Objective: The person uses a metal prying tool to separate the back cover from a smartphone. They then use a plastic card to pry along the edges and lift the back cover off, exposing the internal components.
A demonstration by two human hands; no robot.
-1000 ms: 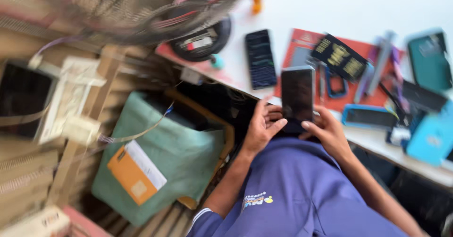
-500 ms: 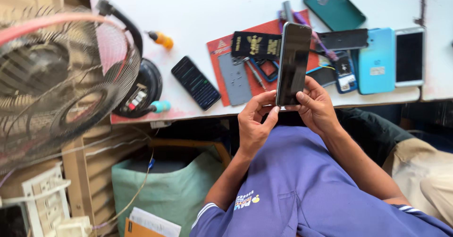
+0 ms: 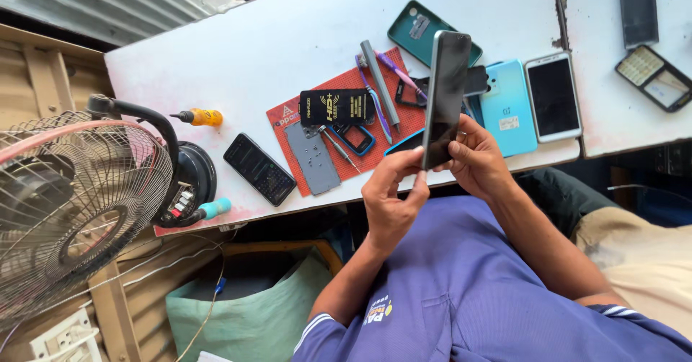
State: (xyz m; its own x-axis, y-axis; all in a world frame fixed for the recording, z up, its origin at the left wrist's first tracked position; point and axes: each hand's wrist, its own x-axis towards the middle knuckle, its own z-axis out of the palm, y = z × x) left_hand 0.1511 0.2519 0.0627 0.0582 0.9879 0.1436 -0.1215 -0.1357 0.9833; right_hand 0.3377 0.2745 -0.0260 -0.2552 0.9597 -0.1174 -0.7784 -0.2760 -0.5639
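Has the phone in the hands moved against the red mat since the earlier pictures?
No. The phone stays upright over the red mat's right edge; only the camera shifted.

Dark phone (image 3: 445, 95) upright between left hand (image 3: 393, 200) and right hand (image 3: 476, 161)

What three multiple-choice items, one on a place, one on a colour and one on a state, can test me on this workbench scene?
1. Where does the orange-handled screwdriver lie?
A. left of the red mat
B. on the mat
C. in a hand

2. What colour is the mat?
A. green
B. red
C. white

3. How is the dark phone held?
A. flat on the table
B. by one hand
C. by the left hand and the right hand, above the table

Answers: 1 A, it rests on bare tabletop near the fan; 2 B, red shows under the tools; 3 C, both hands grip its lower end.
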